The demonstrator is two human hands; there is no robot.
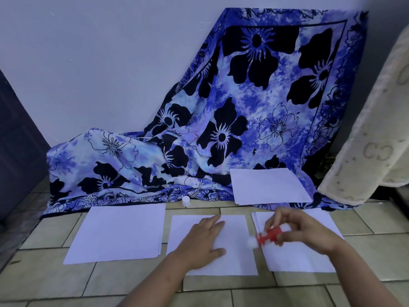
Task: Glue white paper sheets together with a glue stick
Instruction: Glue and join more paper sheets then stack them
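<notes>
Head view: your left hand (204, 238) lies flat, palm down, fingers spread, pressing on the centre sheet (234, 258) of white paper on the tiled floor (137, 282). Your right hand (303, 231) hovers above the right stack (298, 260) of sheets w/ its grip pinched on the red glue stick (269, 236). The stick lies roughly level, white tip pointing left toward the centre sheet, blurred, just off that sheet's right edge.

A white cap (186, 201) stands upright on the floor behind the centre sheet, at the hem of the blue floral cloth (243, 111). Left stack (119, 233) of paper sits beside the centre sheet, apart from it by a thin gap. A fourth stack (270, 186) rests farther back on the cloth's lower edge, behind the right stack.

The cloth drapes down the pale wall (99, 52) onto the floor. On the right, a cream blanket (371, 138) hangs in, printed w/ interlocked "GG"-style monograms. No readable label on the glue stick; too blurred.
</notes>
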